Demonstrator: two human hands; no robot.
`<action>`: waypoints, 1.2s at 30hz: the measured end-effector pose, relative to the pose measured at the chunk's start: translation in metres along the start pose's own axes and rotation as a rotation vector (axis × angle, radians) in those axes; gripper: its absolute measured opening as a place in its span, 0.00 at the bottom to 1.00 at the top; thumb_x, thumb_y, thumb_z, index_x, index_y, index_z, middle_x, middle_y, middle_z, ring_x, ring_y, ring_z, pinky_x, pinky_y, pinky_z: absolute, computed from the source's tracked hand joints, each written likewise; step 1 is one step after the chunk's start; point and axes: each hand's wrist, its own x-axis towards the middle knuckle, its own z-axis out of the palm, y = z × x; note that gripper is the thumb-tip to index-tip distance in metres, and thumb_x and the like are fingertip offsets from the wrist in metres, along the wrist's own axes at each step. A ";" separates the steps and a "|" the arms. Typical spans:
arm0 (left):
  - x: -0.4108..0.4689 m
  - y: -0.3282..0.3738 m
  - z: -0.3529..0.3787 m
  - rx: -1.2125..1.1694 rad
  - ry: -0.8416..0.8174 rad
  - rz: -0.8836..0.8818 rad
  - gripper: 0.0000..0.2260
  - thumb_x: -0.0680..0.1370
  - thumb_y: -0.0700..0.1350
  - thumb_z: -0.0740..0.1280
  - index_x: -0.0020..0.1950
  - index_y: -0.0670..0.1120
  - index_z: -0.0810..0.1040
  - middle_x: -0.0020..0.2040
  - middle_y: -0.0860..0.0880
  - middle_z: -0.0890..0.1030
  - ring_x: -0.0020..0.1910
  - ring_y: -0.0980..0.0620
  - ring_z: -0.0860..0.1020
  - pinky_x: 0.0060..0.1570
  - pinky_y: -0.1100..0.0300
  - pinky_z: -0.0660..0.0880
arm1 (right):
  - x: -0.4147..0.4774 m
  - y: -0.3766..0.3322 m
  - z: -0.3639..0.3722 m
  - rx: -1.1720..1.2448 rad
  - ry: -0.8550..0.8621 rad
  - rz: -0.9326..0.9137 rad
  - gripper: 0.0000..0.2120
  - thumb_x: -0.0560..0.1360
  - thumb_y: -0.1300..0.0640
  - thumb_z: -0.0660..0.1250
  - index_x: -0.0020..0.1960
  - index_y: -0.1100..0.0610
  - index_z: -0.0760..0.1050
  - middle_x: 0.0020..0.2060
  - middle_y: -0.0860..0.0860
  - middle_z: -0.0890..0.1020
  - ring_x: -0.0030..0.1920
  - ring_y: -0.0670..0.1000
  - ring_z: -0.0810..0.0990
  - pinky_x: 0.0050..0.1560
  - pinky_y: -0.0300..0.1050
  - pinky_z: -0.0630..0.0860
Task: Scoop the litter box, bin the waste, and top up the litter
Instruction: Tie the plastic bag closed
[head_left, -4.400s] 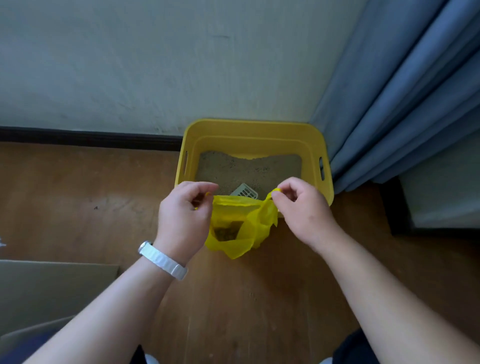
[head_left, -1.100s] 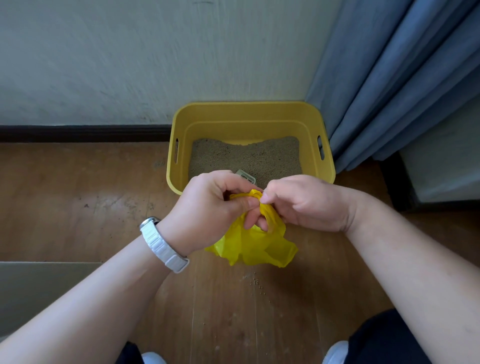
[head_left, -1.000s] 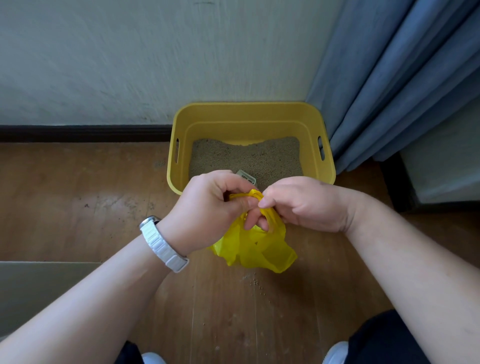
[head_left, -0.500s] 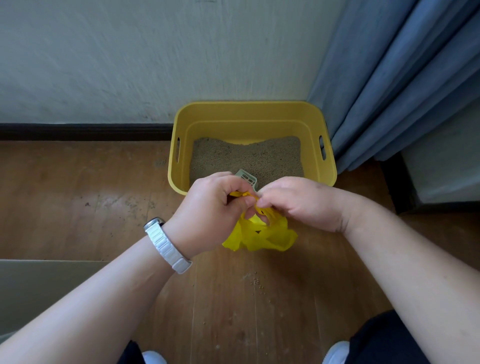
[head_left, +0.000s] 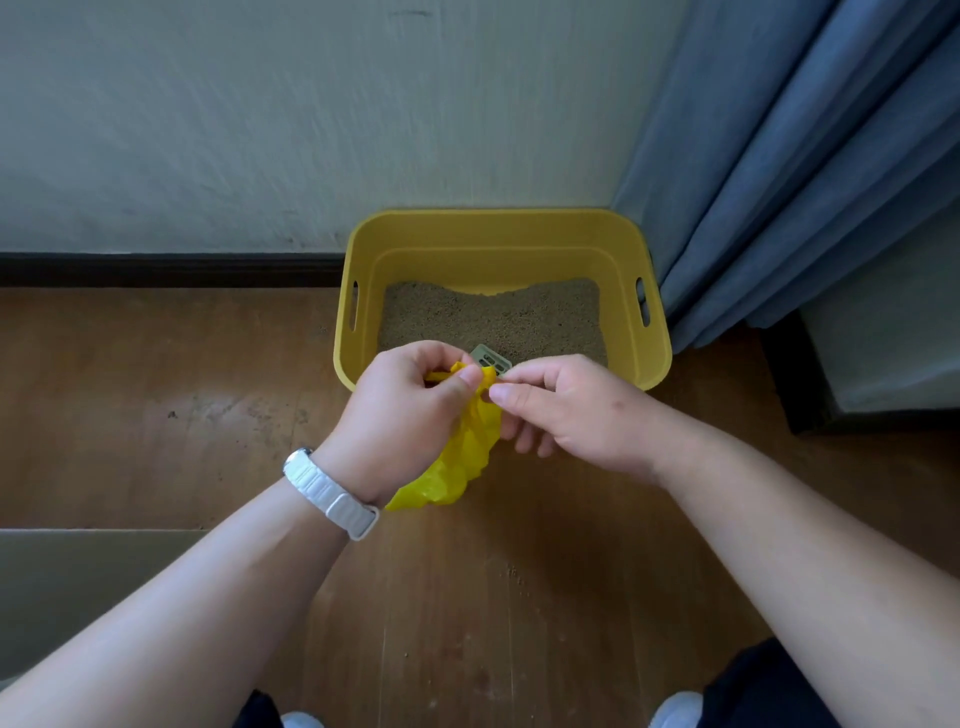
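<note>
Litter box (head_left: 498, 241) sits on the floor (head_left: 208, 415) against the wall, beside the curtain (head_left: 779, 156), with litter (head_left: 493, 317) spread low inside and the grey scoop (head_left: 491, 358) lying at its near edge, out of the way. Just in front, left hand (head_left: 405, 410) and right hand (head_left: 576, 410) each pinch the gathered neck of a yellow bag (head_left: 457, 467), the sack hanging below them, probably being knotted so the waste stays sealed for binning. A few spilled grains (head_left: 514, 571) lie on the floor underneath; topping up looks not yet begun.
</note>
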 end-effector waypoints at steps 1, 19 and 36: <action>0.000 0.000 0.000 -0.012 -0.012 -0.012 0.06 0.78 0.47 0.68 0.41 0.50 0.80 0.32 0.53 0.76 0.31 0.55 0.71 0.34 0.59 0.69 | 0.000 -0.001 0.001 0.057 0.013 -0.004 0.13 0.81 0.52 0.62 0.47 0.61 0.79 0.37 0.51 0.81 0.37 0.47 0.79 0.37 0.41 0.75; -0.003 -0.006 -0.002 0.056 -0.004 0.217 0.06 0.77 0.40 0.69 0.45 0.50 0.82 0.37 0.52 0.84 0.38 0.57 0.82 0.43 0.56 0.80 | 0.003 0.006 -0.010 0.070 0.130 -0.048 0.05 0.80 0.61 0.62 0.46 0.57 0.75 0.34 0.49 0.78 0.36 0.44 0.77 0.37 0.41 0.74; 0.025 -0.037 -0.062 0.141 0.283 -0.174 0.06 0.80 0.43 0.65 0.45 0.45 0.78 0.38 0.46 0.82 0.36 0.51 0.82 0.33 0.60 0.73 | 0.000 0.057 -0.065 -0.714 0.595 0.291 0.10 0.82 0.54 0.57 0.42 0.52 0.68 0.37 0.51 0.75 0.37 0.55 0.74 0.36 0.51 0.74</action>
